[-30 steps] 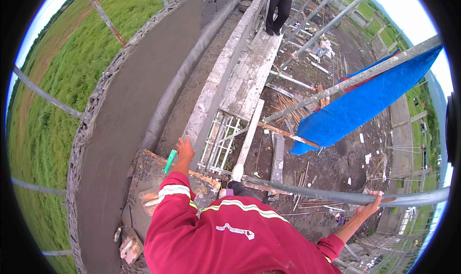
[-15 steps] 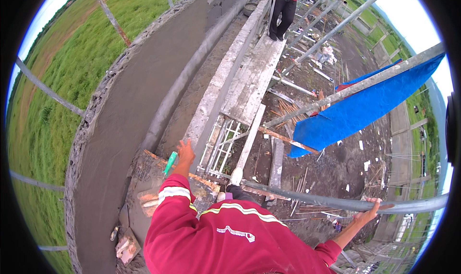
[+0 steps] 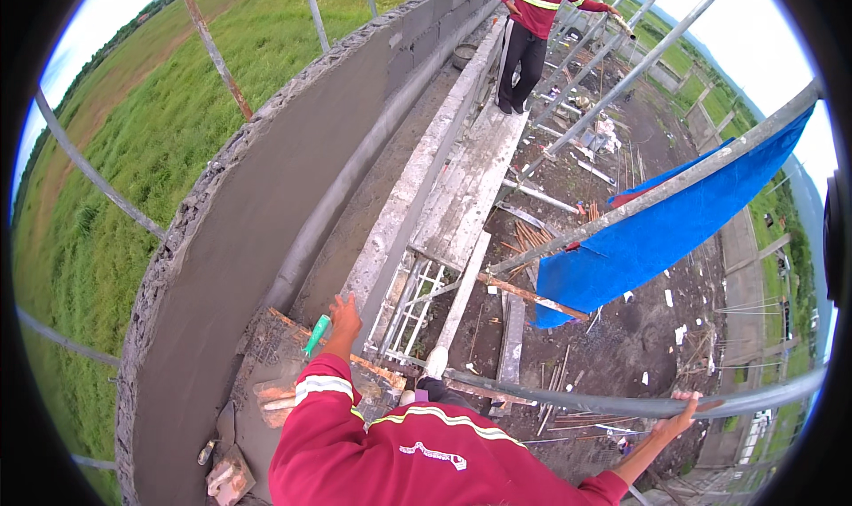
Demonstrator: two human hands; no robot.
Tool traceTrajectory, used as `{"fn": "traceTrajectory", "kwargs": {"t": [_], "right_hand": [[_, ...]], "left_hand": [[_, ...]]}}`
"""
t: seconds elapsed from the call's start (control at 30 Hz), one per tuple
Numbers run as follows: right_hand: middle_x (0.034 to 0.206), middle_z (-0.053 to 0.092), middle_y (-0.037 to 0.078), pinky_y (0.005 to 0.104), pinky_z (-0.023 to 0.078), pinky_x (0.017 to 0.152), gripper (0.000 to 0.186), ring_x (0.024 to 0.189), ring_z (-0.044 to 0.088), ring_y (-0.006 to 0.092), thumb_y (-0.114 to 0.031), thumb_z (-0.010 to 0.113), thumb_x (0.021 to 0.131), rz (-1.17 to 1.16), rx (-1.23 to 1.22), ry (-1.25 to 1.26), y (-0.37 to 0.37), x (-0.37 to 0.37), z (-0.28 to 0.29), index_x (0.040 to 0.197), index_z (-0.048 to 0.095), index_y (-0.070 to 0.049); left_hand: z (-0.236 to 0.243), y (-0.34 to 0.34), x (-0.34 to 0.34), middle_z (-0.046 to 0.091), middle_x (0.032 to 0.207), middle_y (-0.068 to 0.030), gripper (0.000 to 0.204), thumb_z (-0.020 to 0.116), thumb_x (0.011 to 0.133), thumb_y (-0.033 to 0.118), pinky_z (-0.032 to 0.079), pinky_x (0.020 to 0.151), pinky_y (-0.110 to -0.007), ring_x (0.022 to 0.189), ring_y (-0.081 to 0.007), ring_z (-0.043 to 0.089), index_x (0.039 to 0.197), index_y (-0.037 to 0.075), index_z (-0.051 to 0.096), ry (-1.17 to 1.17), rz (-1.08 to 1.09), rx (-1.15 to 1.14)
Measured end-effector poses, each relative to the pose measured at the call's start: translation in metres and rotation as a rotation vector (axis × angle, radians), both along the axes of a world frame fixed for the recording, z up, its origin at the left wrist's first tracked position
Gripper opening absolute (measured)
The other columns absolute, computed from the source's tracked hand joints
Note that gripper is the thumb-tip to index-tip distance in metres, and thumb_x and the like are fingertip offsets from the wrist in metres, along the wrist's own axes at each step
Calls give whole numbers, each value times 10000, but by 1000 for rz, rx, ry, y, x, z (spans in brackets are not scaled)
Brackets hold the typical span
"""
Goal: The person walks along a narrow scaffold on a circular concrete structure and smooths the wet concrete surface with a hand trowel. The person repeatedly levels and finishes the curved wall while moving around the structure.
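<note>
My left hand (image 3: 344, 324) rests with fingers spread at the near end of a rough concrete ledge (image 3: 387, 222). A green-handled tool (image 3: 317, 333) lies just left of it, above a splintered, mortar-spattered board (image 3: 373, 368). My right hand (image 3: 680, 413) grips a grey metal pipe (image 3: 754, 397) that runs across at right. My shoe (image 3: 437, 360) is on or beside a narrow white plank (image 3: 461, 302). At lower left, a trowel (image 3: 225, 424) lies by mortar-stained blocks (image 3: 229, 475) at the foot of the curved plastered wall (image 3: 222, 231).
A co-worker (image 3: 528, 35) stands on a scaffold plank (image 3: 461, 186) ahead, one hand on a pole. A blue tarp (image 3: 657, 226) hangs beside diagonal pipes at right. Debris-strewn ground (image 3: 639, 337) lies far below. Upright poles (image 3: 209, 44) and grass (image 3: 98, 177) lie beyond the wall.
The view has tilted slightly upward, bringing more of the co-worker into sight, including the red top and arms. My hands stay on the ledge and pipe.
</note>
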State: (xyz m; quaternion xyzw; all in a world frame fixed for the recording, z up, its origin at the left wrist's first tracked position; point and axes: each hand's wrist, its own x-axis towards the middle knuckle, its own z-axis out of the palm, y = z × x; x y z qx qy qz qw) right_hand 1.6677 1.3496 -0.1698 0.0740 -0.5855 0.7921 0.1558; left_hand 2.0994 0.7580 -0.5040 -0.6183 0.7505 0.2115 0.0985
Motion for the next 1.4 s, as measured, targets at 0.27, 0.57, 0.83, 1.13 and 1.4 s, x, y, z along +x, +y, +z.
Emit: {"fn": "traceTrajectory", "kwargs": {"t": [0.27, 0.57, 0.83, 1.13, 1.4], "right_hand": [[805, 544, 22, 322, 476, 754, 282, 765, 534, 132, -219, 708, 902, 14, 9, 3, -1, 3, 4, 1074, 556, -56], [804, 539, 22, 311, 477, 761, 253, 768, 533, 131, -210, 697, 907, 1, -2, -14, 3, 0, 1, 1065, 555, -72], [816, 543, 18, 318, 489, 750, 230, 768, 544, 128, -142, 676, 923, 24, -2, 3, -5, 8, 6, 1097, 537, -83], [820, 529, 15, 326, 483, 720, 218, 744, 539, 132, -53, 642, 926, -2, 2, 34, -11, 13, 4, 1098, 510, -71], [807, 544, 56, 350, 469, 781, 157, 789, 536, 191, -161, 652, 915, -52, 130, 23, 2, -7, 4, 950, 567, -35]], "left_hand": [[1, 0, -1, 225, 1582, -228, 855, 710, 788, 86, 461, 1045, -488, 1374, -462, 352, 1527, 228, 306, -27, -20, 40], [3, 0, -1, 229, 1579, -229, 881, 742, 766, 82, 458, 1054, -476, 1383, -468, 339, 1522, 223, 313, 2, -1, 22], [4, -2, -1, 230, 1568, -228, 857, 774, 771, 120, 454, 1055, -489, 1371, -488, 344, 1500, 212, 334, 10, -7, 41], [35, -12, -35, 300, 1485, -217, 813, 792, 789, 288, 430, 1048, -540, 1335, -446, 380, 1474, 131, 383, -144, -78, 10], [38, 27, -61, 621, 1090, -201, 934, 630, 871, 235, 493, 450, -316, 638, -241, 686, 1547, 14, 26, 1124, 1138, 216]]}}
